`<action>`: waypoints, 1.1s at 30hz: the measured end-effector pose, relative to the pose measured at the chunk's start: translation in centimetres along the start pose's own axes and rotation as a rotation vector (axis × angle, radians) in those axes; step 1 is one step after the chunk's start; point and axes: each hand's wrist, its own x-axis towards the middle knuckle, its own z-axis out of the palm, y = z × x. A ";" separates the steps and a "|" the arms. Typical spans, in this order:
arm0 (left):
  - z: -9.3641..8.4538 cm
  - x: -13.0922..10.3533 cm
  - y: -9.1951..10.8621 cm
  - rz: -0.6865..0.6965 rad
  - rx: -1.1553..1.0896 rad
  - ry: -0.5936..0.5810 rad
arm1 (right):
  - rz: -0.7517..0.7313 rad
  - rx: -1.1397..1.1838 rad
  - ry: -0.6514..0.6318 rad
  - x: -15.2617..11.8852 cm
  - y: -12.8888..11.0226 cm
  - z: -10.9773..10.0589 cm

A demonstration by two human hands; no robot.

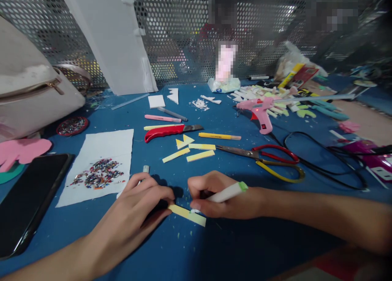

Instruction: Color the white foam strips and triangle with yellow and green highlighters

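My left hand (134, 209) is closed, its thumb and fingertips pinching the left end of a pale yellow strip (190, 215) low over the blue table. In my right hand (214, 195) is a white marker (228, 192) with a green end, gripped like a pen. Its tip meets the strip near the right end, where a faint greenish tint shows. Partly hidden behind my left fingers lies a pale, tube-like object (146, 169). Beyond my hands are two short yellow strips (200, 155) (176, 155), another yellow strip (202, 146) and jagged yellow pieces (185, 141).
Scissors (245, 152), a red-handled cutter (165, 131), an orange marker (219, 136) and a pink marker (163, 118) lie ahead. A pink glue gun (259, 111) with a lit light stands right. Left are a phone (33, 199), a beaded paper (118, 144) and a bag (27, 89).
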 end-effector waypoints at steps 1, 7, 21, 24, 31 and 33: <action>0.0 0.0 0.0 0.004 -0.003 -0.001 | -0.007 0.008 -0.019 0.0 0.0 0.0; 0.0 0.0 0.0 -0.001 -0.005 -0.005 | -0.023 -0.060 0.030 0.0 -0.1 0.0; 0.0 0.0 0.0 -0.001 -0.007 -0.019 | -0.045 -0.059 -0.032 -0.1 -0.2 0.0; 0.0 0.0 0.0 -0.007 0.002 -0.011 | -0.032 -0.051 0.050 0.0 -0.1 0.0; 0.1 0.0 -0.1 -0.007 0.004 0.005 | -0.036 -0.088 0.029 -0.1 0.0 0.1; 0.1 0.1 0.0 -0.006 0.005 0.009 | -0.035 -0.058 0.047 -0.1 -0.1 0.0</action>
